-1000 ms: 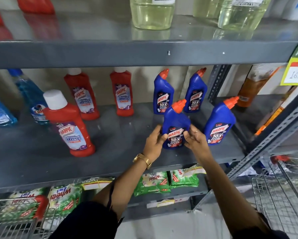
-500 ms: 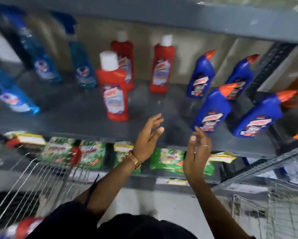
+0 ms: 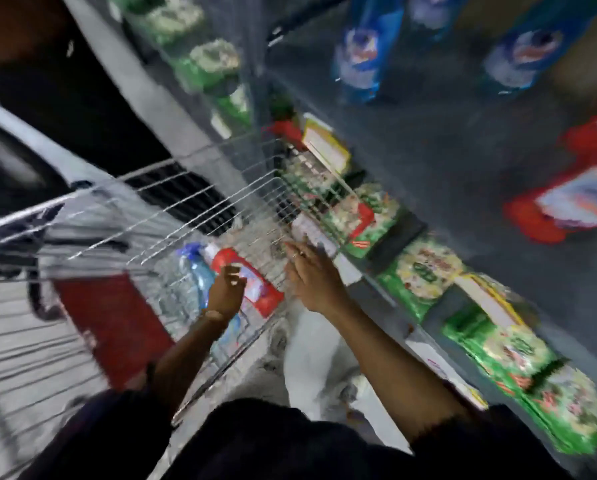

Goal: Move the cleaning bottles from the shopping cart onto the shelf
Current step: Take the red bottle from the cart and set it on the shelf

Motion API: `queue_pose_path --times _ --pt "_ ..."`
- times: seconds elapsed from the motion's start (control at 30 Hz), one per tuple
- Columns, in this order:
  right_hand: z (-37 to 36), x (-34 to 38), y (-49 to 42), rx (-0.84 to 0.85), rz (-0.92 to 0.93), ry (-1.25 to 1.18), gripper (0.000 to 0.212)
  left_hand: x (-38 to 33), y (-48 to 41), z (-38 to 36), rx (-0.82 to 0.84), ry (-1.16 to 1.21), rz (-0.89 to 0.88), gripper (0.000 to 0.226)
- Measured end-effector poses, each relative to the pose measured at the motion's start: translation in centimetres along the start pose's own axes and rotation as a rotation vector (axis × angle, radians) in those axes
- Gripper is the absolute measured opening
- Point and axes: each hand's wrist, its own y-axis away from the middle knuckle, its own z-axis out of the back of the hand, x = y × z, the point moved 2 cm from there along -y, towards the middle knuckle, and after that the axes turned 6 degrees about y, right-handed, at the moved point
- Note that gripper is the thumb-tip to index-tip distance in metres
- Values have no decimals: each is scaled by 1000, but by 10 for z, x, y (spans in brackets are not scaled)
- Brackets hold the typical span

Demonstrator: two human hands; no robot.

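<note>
While over cart (image 3: 186, 188) — left hand (image 3: 225, 292) loosely curled | right hand (image 3: 312, 276) spread, empty

1. Frame v. blurred, tilted; details soft.
2. Grey shelf board (image 3: 463, 140) runs diagonally, upper mid to right edge.
3. On it, far end: two blue bottles (image 3: 359, 60), (image 3: 518, 57), near each other w/ a gap between; look upright, hard to tell.
4. On it, right side: red bottle w/ pale label (image 3: 567, 206); a second red shape (image 3: 591, 140) just behind, cut by frame edge.
5. Lower shelf (image 3: 408, 216), under the board's front edge: row of green packets (image 3: 418, 275), side by side, more toward bottom right (image 3: 518, 368).
6. Yellow-white price tags (image 3: 324, 143) on shelf front.
7. Wire shopping cart (image 3: 172, 188) on pale floor (image 3: 311, 355), beside shelf; a red bottle (image 3: 255, 289) and clear-blue bottle (image 3: 200, 275) lie in its basket.
</note>
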Motion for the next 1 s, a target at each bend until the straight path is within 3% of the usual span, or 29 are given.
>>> queue_pose_path --times 0.1,0.2,0.3,0.43,0.5,0.57,0.63,0.7,0.77,0.87,0.93,1.0 --pt "-27 -8 -37 159 -16 223 74 46 -19 -2 130 -101 266 46" --pt "-35 -12 -50 153 -109 275 67 80 -42 -20 169 -85 406 38" --pt "-32 -12 -49 114 -136 300 68 83 -62 -37 73 116 508 56" --pt "-29 -10 -48 163 -126 266 70 65 -62 -48 -46 366 680 34" --pt "-29 -11 -48 157 -115 275 70 69 -60 -52 -39 548 769 45" --pt "-30 -10 -47 148 -112 283 69 71 -72 -54 -107 565 745 51" --pt "-29 -10 -47 165 -124 294 68 69 -81 -55 -124 565 687 42" --pt "-29 -10 -48 198 -133 328 61 62 -80 -49 -74 542 628 31" --pt "-29 -10 -48 204 -141 320 58 58 -71 -38 31 529 573 36" --pt "-26 -7 -47 193 -146 241 56 32 -52 -14 152 604 418 40" --pt "-22 -5 -46 224 -126 215 49 -1 -31 6 142 625 276 40" --pt "-7 0 -43 269 -157 -30 45 -43 -3 28 152 625 132 43"
